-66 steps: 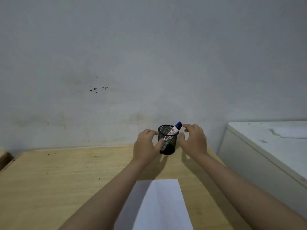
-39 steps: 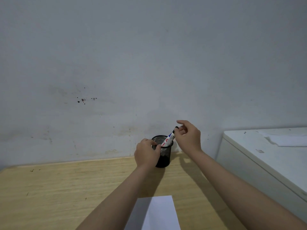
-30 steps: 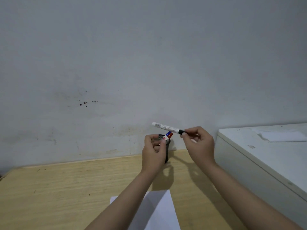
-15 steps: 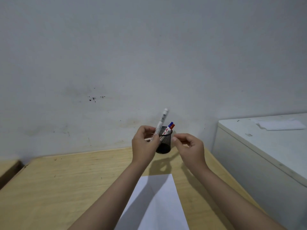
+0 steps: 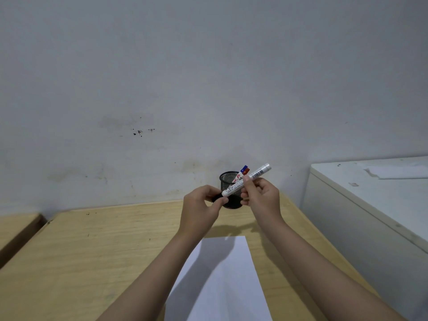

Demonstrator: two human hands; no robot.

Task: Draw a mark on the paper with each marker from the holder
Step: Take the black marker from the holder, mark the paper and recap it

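Note:
A white marker (image 5: 256,174) with a black cap is held tilted in front of the black mesh holder (image 5: 227,180). My left hand (image 5: 201,208) pinches the black cap at the marker's lower end. My right hand (image 5: 262,196) grips the white barrel near its middle. Two more markers, one with a blue end (image 5: 243,168) and one with a red end (image 5: 247,171), lean in the holder. A white sheet of paper (image 5: 222,281) lies on the wooden table (image 5: 81,256) below my forearms.
A grey wall rises just behind the holder. A white cabinet (image 5: 370,205) stands to the right of the table, with a paper sheet (image 5: 403,173) on top. Another wooden surface (image 5: 14,225) sits at the far left, across a gap.
My right hand pulled the black-capped marker out of the holder. It passed to both hands, and now lies tilted with my left hand on the cap and my right on the barrel.

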